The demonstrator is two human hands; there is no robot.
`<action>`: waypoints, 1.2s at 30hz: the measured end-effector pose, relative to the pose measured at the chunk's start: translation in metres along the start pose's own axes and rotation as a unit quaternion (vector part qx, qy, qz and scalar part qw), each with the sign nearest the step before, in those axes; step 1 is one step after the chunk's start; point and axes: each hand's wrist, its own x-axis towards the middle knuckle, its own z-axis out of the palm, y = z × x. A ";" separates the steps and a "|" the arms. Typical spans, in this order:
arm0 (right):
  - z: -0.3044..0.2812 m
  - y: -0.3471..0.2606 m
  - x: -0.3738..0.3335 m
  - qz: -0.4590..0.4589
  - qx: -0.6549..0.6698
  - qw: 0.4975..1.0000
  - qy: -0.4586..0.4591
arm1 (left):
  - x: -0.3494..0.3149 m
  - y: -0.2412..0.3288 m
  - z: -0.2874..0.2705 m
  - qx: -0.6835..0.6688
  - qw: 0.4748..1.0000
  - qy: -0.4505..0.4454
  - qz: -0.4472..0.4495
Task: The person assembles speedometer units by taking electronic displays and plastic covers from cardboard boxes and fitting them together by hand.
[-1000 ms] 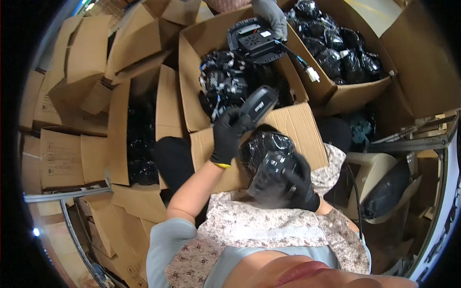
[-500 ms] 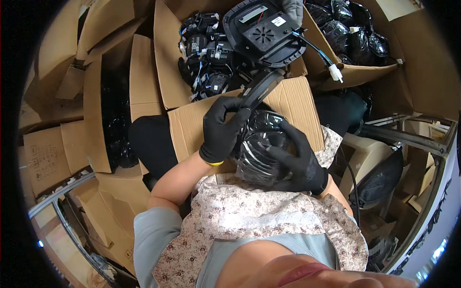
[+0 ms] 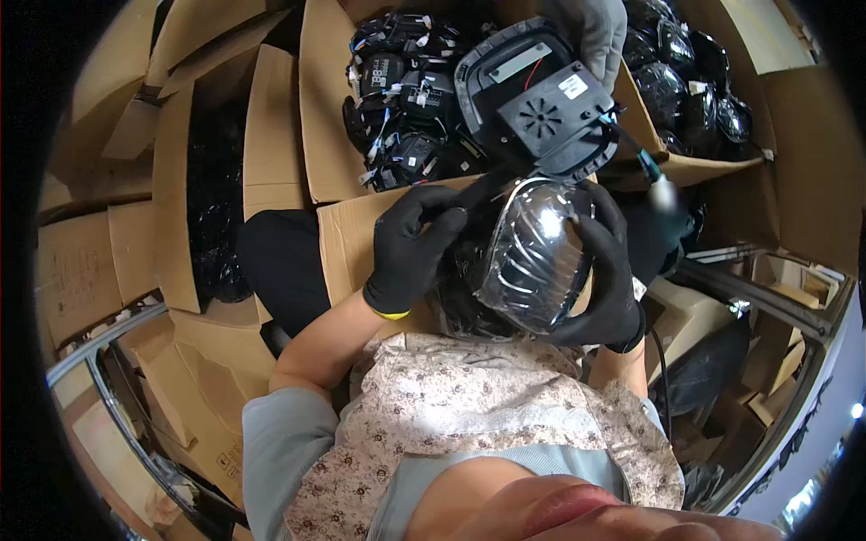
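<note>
My right hand (image 3: 615, 284), in a black glove, grips a glossy black rounded shell (image 3: 538, 257) wrapped in clear plastic, tilted above my lap. My left hand (image 3: 417, 243), gloved likewise, pinches the end of a dark, narrow part (image 3: 485, 187); its far end is hidden behind the shell and a panel. More black plastic-wrapped stuff (image 3: 462, 311) lies beneath, between my hands. Just beyond them, another person's grey-gloved hand (image 3: 595, 41) holds a black rounded panel (image 3: 541, 113) with a vented box on its back and a cable ending in a blurred white connector.
An open carton (image 3: 327, 108) ahead holds several black units (image 3: 410, 90) with wires. At the far right, another carton (image 3: 713, 171) contains plastic-wrapped black shells (image 3: 677, 77). More cartons (image 3: 271, 126) stand on the left, with metal frame bars (image 3: 753, 281) at the right.
My right hand has lifted and turned the wrapped shell up and to the right. The other person's panel has moved right and nearer. My left hand keeps its pinch on the dark part.
</note>
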 end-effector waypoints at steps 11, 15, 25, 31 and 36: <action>-0.004 0.005 0.022 0.041 0.078 0.996 -0.018 | 0.022 -0.005 -0.026 -0.063 0.994 0.051 -0.075; -0.010 0.022 0.034 0.122 0.201 0.970 -0.061 | 0.054 0.003 -0.019 0.032 0.994 0.100 0.018; -0.011 0.037 0.043 0.141 0.111 0.984 -0.019 | 0.130 0.005 0.009 0.144 0.985 -0.098 -0.002; -0.010 0.038 0.042 0.083 -0.008 0.997 0.002 | 0.141 -0.003 0.036 0.096 0.987 -0.121 -0.053; -0.007 0.033 0.038 0.098 -0.010 0.995 -0.002 | 0.141 -0.007 0.030 0.146 0.979 -0.110 -0.086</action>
